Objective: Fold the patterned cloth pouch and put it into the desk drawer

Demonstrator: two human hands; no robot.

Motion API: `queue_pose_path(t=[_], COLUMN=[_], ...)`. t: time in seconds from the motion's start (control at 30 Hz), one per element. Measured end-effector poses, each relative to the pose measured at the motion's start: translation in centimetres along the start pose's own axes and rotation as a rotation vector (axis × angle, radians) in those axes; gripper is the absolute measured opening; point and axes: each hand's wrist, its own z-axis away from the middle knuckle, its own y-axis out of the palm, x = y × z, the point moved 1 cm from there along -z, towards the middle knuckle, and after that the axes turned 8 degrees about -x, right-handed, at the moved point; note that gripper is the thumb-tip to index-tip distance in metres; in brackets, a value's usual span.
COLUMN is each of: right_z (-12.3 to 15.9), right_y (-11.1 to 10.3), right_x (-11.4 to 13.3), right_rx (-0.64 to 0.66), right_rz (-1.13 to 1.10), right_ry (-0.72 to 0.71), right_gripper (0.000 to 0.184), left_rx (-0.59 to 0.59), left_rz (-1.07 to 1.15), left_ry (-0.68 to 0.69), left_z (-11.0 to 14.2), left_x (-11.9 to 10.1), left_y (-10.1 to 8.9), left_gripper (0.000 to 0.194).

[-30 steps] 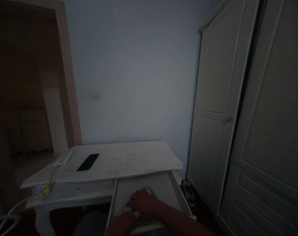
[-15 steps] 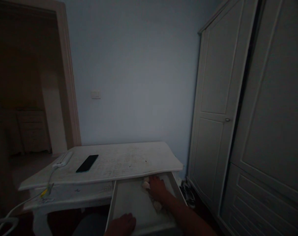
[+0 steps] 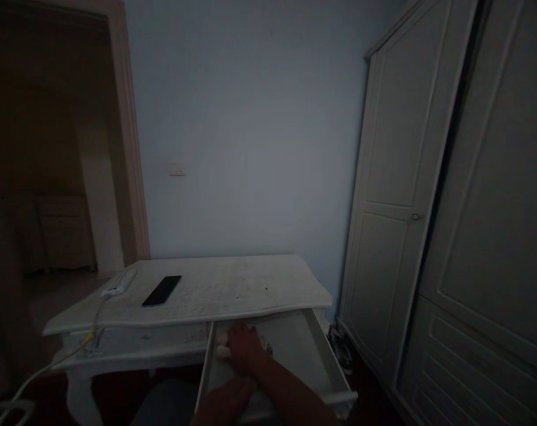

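Note:
A white drawer [image 3: 299,355] is pulled out from the right side of the worn white desk [image 3: 215,284]. Inside it, near the back left corner, my right hand [image 3: 246,348] presses a crumpled whitish cloth [image 3: 223,350] onto the bottom. Cloth shows on both sides of the fingers, which are closed over it. My left hand [image 3: 229,399] is at the drawer's front left, its curled fingers over the front edge, partly dark and blurred. My right forearm passes just beside the left hand and covers part of the drawer.
A black phone [image 3: 162,290] and a white power strip [image 3: 119,283] with a cable lie on the desk's left. Shoes [image 3: 339,346] stand on the floor between desk and wardrobe [image 3: 388,236]. A doorway opens at the left.
My right hand went with the cloth from the drawer's middle to its back right, then across to the back left. My left hand stayed at the drawer's front left.

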Motion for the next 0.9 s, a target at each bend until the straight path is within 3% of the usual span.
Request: queue_pose_path(t=[0.37, 0.6, 0.73, 0.9], right_z=[-0.3, -0.2, -0.1, 0.0], right_y=[0.8, 1.5, 1.8, 1.9], right_x=[1.1, 0.9, 0.8, 0.9], right_rx=[0.101, 0.098, 0.085, 0.087], right_rz=[0.019, 0.041, 0.049, 0.067], right_ry=[-0.117, -0.185, -0.201, -0.22], right_gripper=[0.067, 0.063, 0.047, 0.023], left_rx=[-0.019, -0.114, -0.159, -0.079], left_rz=[0.01, -0.017, -0.01, 0.013], left_ry=[0.031, 0.014, 0.055, 0.034], left_z=[-0.5, 0.2, 0.5, -0.4], left_x=[1.8, 0.4, -0.2, 0.8], left_y=[2.7, 1.0, 0.2, 1.5], left_gripper=[0.06, 0.048, 0.044, 0.047])
